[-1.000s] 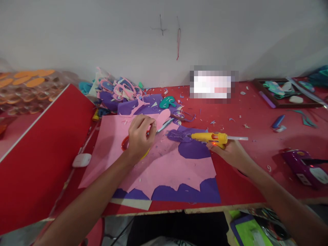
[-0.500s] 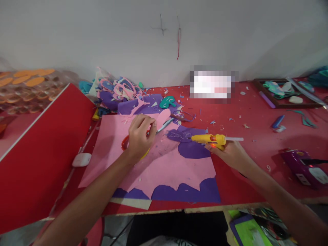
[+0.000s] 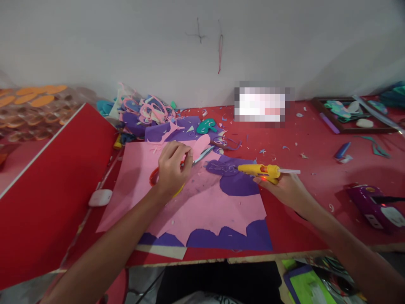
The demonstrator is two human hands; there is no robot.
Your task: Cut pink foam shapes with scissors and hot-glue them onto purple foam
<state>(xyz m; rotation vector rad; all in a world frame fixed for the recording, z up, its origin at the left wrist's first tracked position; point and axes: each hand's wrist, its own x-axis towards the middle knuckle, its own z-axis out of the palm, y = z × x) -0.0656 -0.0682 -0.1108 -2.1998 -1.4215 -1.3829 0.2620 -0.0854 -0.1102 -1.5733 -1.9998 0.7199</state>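
Observation:
My right hand is wrapped round a yellow glue gun with a clear stick out of its back. The gun's nozzle points left, at the right end of a purple cut-out that carries thin lines of glue. My left hand pinches a pink oval piece by its lower end. Beneath that hand lie scissors with red and yellow handles, blades towards the upper right. A large pink sheet with a scalloped edge rests over a purple sheet.
Coloured scraps are heaped at the back left, beside a teal cut-out. A red board slants on the left. A white case sits near it. To the right are a brown frame and a purple device.
The glue gun has shifted very slightly to the right along the purple cut-out. My left hand has stayed nearly still.

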